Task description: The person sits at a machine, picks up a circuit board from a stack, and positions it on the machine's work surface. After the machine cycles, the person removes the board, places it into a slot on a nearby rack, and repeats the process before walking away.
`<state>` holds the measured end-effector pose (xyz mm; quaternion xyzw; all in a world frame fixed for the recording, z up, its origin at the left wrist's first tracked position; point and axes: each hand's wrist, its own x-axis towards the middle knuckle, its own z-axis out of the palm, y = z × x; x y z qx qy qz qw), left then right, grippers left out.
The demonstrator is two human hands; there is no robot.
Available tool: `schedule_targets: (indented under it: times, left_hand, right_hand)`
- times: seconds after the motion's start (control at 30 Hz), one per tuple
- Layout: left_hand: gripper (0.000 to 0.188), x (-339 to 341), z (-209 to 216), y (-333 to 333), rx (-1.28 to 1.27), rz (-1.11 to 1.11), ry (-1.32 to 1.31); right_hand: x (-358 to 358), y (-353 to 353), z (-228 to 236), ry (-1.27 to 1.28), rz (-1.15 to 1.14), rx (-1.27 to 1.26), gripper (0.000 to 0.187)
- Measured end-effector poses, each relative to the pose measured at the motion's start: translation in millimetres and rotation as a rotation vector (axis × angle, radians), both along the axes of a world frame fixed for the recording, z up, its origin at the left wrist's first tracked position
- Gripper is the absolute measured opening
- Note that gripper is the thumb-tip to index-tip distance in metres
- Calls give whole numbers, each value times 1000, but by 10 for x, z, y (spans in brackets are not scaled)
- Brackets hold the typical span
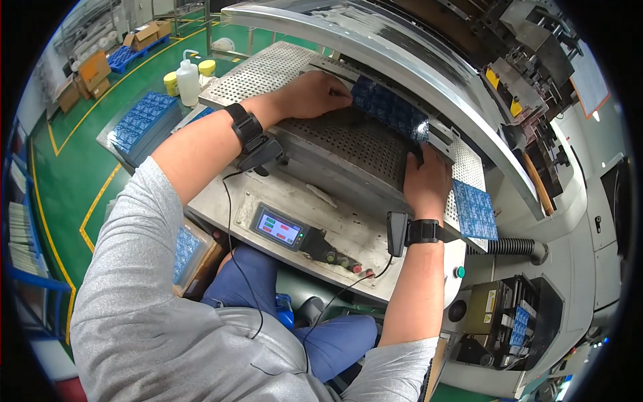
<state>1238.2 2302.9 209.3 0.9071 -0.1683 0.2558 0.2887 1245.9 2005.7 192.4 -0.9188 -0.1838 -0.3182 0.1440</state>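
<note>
At the far side of the perforated platform (335, 139), the left hand (309, 95) pinches one end of a blue panel (390, 108) and the right hand (427, 179), its grip indiscernible, meets the other; uneven pulling could skew it.

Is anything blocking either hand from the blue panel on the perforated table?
Nothing visible does. The left hand has its fingertips at the left end of the blue panel, and the right hand is by its near right corner. The metal frame lies on the panel's far side, not between it and the hands.
</note>
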Motion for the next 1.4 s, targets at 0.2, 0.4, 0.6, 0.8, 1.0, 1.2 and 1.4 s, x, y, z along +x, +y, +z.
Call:
schedule_targets:
  times: [0.2, 0.4, 0.6, 0.8, 1.0, 1.2, 1.4]
  left_hand:
    - [27, -36, 28, 8, -5, -1, 21]
    - [40, -100, 19, -102, 273, -91, -250]
    - [57, -134, -23, -156, 376, -54, -119]
    - [59, -139, -34, -161, 401, -12, -201]
    - [58, -184, 19, -166, 428, -53, -222]
    - [61, -191, 8, -150, 429, -77, -224]
    - [66, -172, -27, -135, 403, -102, -190]
  right_hand:
    - [-15, 8, 18, 23, -5, -12, 39]
    - [-1, -2, 16, 8, 17, -22, 39]
    - [-17, 9, 32, 9, 18, -23, 39]
    - [-35, 19, 46, 15, -5, -40, 39]
    - [-49, 32, 58, 27, -13, -26, 40]
    - [-46, 33, 30, 11, -16, -27, 40]
    - [-70, 58, 49, 38, -24, -35, 41]
